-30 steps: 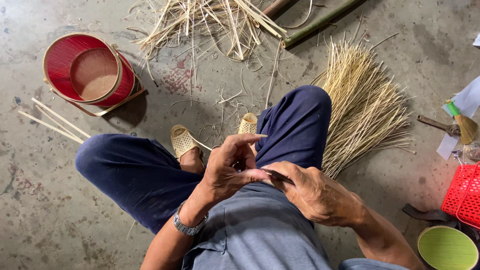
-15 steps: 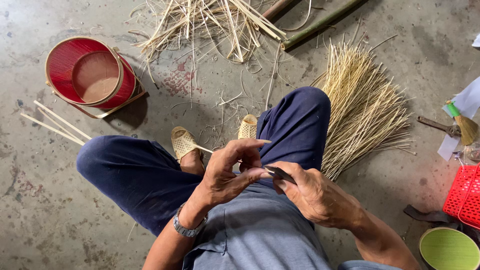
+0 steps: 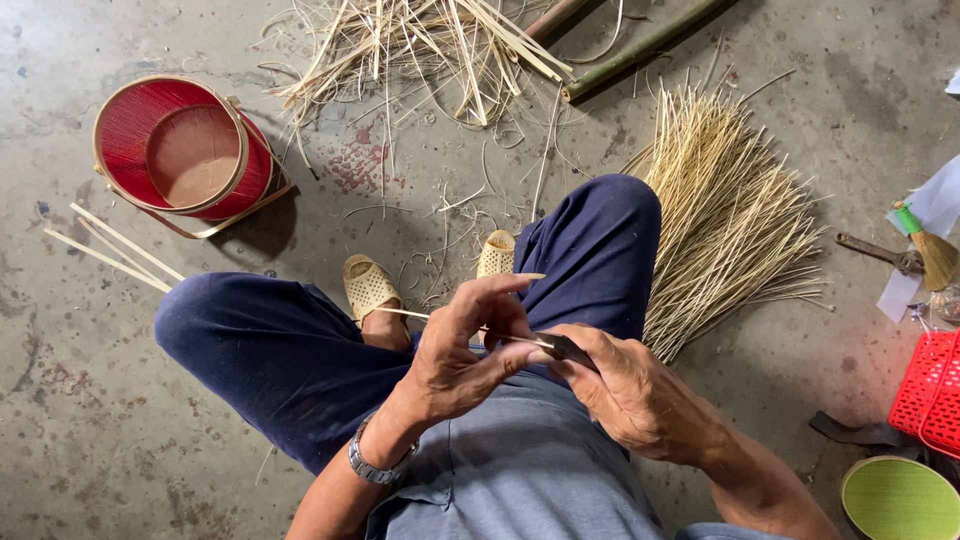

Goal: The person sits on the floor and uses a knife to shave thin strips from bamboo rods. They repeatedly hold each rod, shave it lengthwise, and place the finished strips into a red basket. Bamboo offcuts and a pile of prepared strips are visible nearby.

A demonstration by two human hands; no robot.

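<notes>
i am sitting with my knees bent in dark blue trousers [image 3: 300, 370], and my left hand [image 3: 465, 350] is curling shut around a thin bamboo sliver [image 3: 440, 322], pinching it between thumb and fingers just above my lap. my right hand [image 3: 630, 395] is gripping a small dark knife [image 3: 568, 349], its blade touching the sliver where my two hands are meeting. a metal watch [image 3: 372, 465] is sitting on my left wrist. just past my hands, my feet are resting in woven tan sandals [image 3: 368, 288] on the concrete floor [image 3: 80, 420]. beside my right knee a fan of fine bamboo sticks [image 3: 730, 210] is lying spread out. farther off to the left a round red basket [image 3: 185, 150] is standing, and loose bamboo shavings [image 3: 420, 50] are lying scattered at the far edge.
</notes>
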